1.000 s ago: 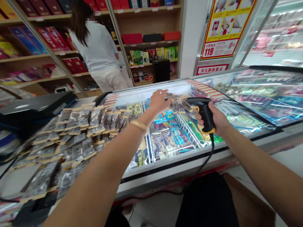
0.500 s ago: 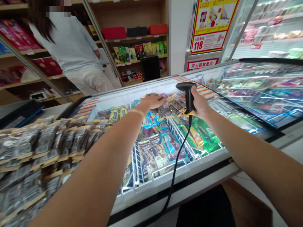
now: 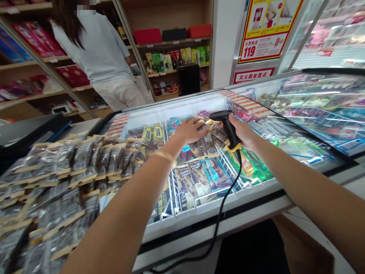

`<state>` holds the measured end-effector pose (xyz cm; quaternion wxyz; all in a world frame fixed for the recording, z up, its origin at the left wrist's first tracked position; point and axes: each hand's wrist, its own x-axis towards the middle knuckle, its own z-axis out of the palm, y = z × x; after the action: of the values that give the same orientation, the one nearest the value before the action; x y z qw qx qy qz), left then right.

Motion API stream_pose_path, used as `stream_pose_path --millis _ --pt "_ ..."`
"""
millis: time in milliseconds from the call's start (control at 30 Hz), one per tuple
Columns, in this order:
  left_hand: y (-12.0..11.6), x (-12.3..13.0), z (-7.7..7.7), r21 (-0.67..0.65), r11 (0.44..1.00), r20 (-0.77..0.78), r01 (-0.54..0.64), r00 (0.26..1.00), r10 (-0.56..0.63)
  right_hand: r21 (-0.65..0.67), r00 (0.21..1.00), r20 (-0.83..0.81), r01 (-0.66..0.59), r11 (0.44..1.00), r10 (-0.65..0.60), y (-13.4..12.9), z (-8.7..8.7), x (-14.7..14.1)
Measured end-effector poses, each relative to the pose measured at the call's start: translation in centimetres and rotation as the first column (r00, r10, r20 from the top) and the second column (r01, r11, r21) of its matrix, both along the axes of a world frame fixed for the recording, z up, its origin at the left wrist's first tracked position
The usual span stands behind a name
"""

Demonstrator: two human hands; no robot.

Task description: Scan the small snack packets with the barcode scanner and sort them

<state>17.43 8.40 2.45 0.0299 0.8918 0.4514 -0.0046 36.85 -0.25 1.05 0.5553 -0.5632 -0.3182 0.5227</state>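
My right hand (image 3: 242,129) is wrapped round the grip of a black and yellow barcode scanner (image 3: 229,129), its head pointing left and its cable hanging down over the freezer's front edge. Fingers spread, my left hand (image 3: 191,130) rests on small clear packets (image 3: 205,146) with tan edges, just left of the scanner head. Those packets lie on top of ice cream packs in the open freezer (image 3: 212,102). Below them, a white wire basket (image 3: 199,201) holds brown-and-white packs (image 3: 186,182) and blue packs (image 3: 215,173).
Many similar packets (image 3: 65,182) are heaped at the left. Green packs (image 3: 256,167) lie right of the basket. A person in a light shirt (image 3: 99,49) stands behind the freezer, near shelves (image 3: 171,42). The freezer's glass lid (image 3: 322,118) is at the right.
The scanner has tilted, its head lowered toward the packets by my left hand. The view has shifted, so most things appear further right.
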Motion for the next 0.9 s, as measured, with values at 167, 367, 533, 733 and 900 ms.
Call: stream_pose_path --millis 167,367,533,733,900 --pt "-6.2 -4.1 0.5 -0.017 0.999 -0.006 -0.046 0.999 0.046 0.015 0.998 0.040 -0.058 0.998 0.058 -4.3 -1.1 -2.4" --pt "-10.3 -7.8 0.7 0.165 0.969 0.253 -0.187 0.957 0.141 0.124 0.998 -0.027 -0.059 0.991 0.063 -7.6 -1.5 -4.2" --pt "-13.6 -9.1 -0.3 0.203 0.952 0.423 -0.231 0.897 0.127 0.340 0.997 -0.066 0.064 0.938 -0.044 -10.4 -0.8 -5.8" --pt "-15.3 -8.6 -1.6 0.147 0.970 0.406 -0.195 0.906 0.121 0.328 0.967 -0.145 -0.151 0.933 0.208 -13.2 -1.7 -7.0" --pt "-14.0 -9.1 -2.7 -0.097 0.990 0.784 -0.102 0.605 0.139 0.282 0.927 -0.176 -0.276 0.919 0.332 -14.0 -2.3 -6.9"
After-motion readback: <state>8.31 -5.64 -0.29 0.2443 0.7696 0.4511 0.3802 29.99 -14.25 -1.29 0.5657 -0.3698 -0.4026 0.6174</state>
